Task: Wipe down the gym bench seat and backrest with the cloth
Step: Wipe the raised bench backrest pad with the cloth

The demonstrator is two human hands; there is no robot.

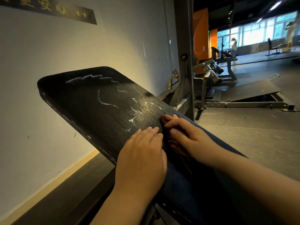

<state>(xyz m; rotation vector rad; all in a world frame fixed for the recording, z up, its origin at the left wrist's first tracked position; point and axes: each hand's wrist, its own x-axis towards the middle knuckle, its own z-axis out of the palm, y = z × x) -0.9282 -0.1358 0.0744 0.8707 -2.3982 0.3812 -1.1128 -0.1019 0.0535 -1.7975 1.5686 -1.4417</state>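
Both hands lie side by side on a black bench pad. The left hand is flat, fingers straight and close together, their tips pressing the pebbled vinyl beside the cloth's edge. The right hand lies just beside it, almost touching, with fingers bent and the thumb tucked under. Whether it pinches the cloth or only rests on it cannot be told. Both forearms reach in from the lower right, and the right one lies along the cloth.

One dark blue cloth covers the near, right part of the pad, under and between the arms. One pad is in view, tilted, its far rounded end toward the wall. Several thin white streaks wander across its bare half, from the far end to just short of the fingertips, and light glints off the vinyl near the right hand.

A grey wall stands to the left, with a pale skirting and one dark banner of yellow characters at the top. A grey steel upright rises behind the pad. Speckled dark floor spreads to the right, where gym machines stand before two orange pillars. Bright windows line the far end, where one distant person stands.
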